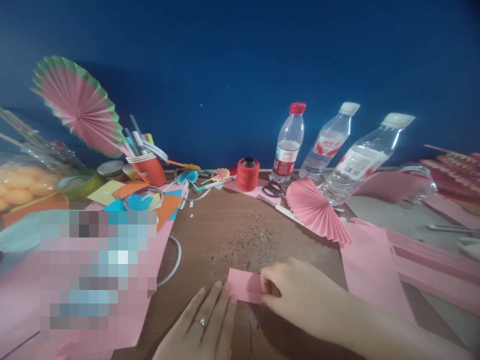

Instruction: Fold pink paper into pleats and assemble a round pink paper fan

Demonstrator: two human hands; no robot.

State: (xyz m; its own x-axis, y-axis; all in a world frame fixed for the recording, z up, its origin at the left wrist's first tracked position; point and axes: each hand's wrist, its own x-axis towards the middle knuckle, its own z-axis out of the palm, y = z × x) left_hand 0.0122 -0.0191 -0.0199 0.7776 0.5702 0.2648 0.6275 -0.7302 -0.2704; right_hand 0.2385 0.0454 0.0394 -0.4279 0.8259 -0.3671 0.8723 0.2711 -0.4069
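Observation:
A small pink strip of folded paper (245,284) lies on the brown table near the front, a crease running along it. My left hand (204,322), with a ring on one finger, lies flat, its fingers stretched out and the fingertips at the strip's left end. At the right end, my right hand (296,295) has its fingers curled, thumb and index finger closed on the paper. Just beyond the strip, small dark specks (258,235) are scattered over the tabletop. A pleated pink paper fan (315,210) rests farther right.
Three plastic bottles (288,145) stand along the blue wall, right of a red thread spool (248,175). Black-handled scissors (273,189) and a white-handled knife (288,214) lie nearby. An orange cup (150,169) holds pens at left. Pink sheets (375,265) cover the right side.

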